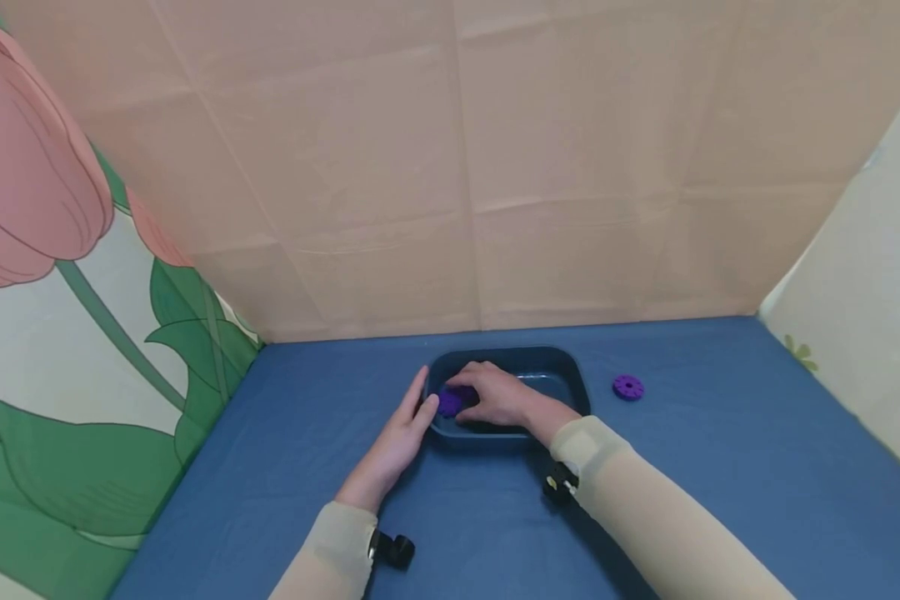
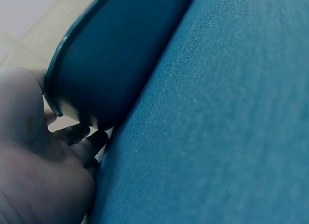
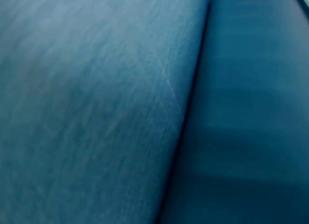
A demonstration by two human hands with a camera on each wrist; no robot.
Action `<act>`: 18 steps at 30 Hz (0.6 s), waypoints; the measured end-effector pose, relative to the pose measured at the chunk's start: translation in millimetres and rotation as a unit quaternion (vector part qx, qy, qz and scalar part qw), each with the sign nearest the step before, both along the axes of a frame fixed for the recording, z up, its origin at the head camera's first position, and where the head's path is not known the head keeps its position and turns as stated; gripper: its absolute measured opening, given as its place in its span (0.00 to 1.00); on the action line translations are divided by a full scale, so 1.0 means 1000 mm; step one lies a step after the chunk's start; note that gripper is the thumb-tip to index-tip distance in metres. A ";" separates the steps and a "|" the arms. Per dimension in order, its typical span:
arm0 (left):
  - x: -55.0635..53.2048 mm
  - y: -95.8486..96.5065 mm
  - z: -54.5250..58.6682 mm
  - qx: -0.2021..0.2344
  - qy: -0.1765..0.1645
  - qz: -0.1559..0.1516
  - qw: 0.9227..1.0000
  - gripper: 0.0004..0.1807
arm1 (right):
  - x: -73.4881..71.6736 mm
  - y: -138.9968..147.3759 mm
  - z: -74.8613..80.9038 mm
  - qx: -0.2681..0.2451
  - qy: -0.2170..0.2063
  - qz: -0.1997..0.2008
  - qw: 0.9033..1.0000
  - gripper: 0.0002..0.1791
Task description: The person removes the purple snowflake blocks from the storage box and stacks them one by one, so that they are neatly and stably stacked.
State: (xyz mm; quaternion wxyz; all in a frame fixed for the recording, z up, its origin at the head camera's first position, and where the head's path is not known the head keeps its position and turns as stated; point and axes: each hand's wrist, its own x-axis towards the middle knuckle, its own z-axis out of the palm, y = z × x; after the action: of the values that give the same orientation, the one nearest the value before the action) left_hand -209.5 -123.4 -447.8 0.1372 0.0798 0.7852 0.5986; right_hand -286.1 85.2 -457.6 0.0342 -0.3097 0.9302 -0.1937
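A dark blue rectangular tray (image 1: 547, 437) stands on the blue cloth. My left hand (image 1: 397, 433) rests against its left end, fingers straight along the outer wall and thumb at the rim. In the left wrist view, the palm and fingers of that hand (image 2: 46, 151) touch the tray's wall (image 2: 116, 50). Reaching inside the tray, my right hand (image 1: 498, 396) pinches a purple disc (image 1: 450, 404) near the left end, between thumb and fingers. The hand partly hides the purple, so I cannot tell whether more than one piece is there. The right wrist view shows no hand.
A purple notched disc (image 1: 628, 387) with a hole in its middle lies on the blue cloth (image 1: 720, 467) right of the tray. Behind the table hangs a beige sheet (image 1: 480, 167). Flower-patterned panels flank both sides.
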 end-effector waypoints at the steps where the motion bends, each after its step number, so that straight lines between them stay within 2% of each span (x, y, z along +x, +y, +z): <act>1: 0.000 0.000 0.000 0.000 0.000 0.000 1.000 0.38 | 0.000 0.000 0.000 0.000 0.002 -0.001 1.000 0.33; 11: 0.002 -0.001 0.003 -0.006 -0.006 -0.006 1.000 0.37 | 0.003 -0.002 0.001 0.001 0.018 0.031 0.999 0.28; 18: 0.002 -0.001 0.004 -0.009 -0.010 -0.004 1.000 0.37 | 0.004 -0.002 0.002 -0.003 0.011 0.027 1.000 0.24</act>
State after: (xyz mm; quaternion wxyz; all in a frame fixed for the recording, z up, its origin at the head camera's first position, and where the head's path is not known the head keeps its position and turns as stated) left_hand -207.5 -124.3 -443.8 0.1475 0.0755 0.7891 0.5915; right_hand -282.2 83.5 -455.7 0.0280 -0.3369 0.9214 -0.1915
